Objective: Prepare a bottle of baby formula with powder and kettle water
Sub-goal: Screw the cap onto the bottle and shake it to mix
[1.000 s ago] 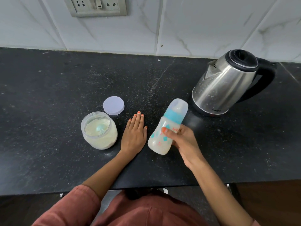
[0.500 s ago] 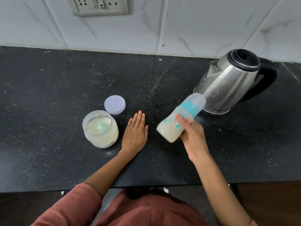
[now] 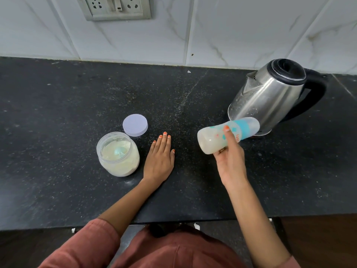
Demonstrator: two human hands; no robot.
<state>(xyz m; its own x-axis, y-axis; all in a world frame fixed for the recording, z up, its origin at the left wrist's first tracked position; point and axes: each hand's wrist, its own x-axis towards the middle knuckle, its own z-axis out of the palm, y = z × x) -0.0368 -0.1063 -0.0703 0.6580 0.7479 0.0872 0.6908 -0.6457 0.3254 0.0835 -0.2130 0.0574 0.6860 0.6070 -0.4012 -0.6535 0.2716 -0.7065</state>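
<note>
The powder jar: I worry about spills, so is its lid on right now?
No, the lilac lid lies flat on the black counter beside the open powder jar.

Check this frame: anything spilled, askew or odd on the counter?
A pale dusty streak crosses the counter left of the kettle, possibly spilled powder. The powder jar stands open, its lid lying beside it. The right hand holds the capped bottle tilted; no leak shows.

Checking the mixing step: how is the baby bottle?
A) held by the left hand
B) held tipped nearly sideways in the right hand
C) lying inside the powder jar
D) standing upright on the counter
B: the right hand grips the baby bottle nearly horizontal, cap toward the kettle.
</note>
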